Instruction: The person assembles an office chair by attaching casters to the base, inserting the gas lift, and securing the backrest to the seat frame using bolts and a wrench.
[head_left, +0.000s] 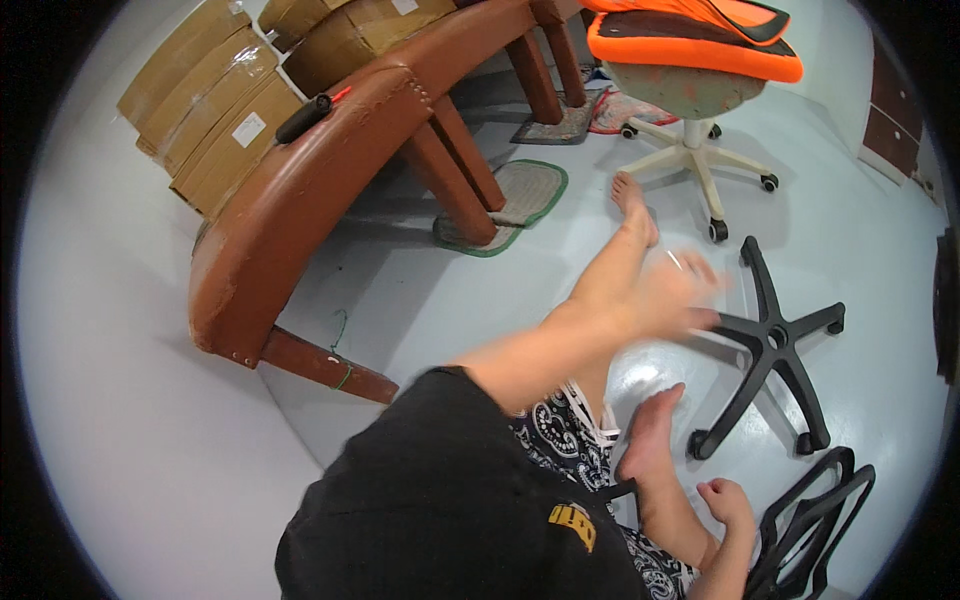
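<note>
My left hand is stretched out over the floor, smeared by motion, so its fingers are unclear. A small pale streak shows at its fingers, too blurred to name. Just beside it, a black five-legged chair base stands on the floor; one leg runs up to the hand, and dark casters show at several leg ends. My right hand is closed near my lower leg, at the lower right; whatever it may hold is hidden. Black looped chair armrests lie to the right of this hand.
An orange office chair on a pale wheeled base stands ahead. A brown padded bench curves along the left, bearing cardboard boxes and a black-handled tool. Green-edged mats lie under its legs. My bare feet rest near the chair base.
</note>
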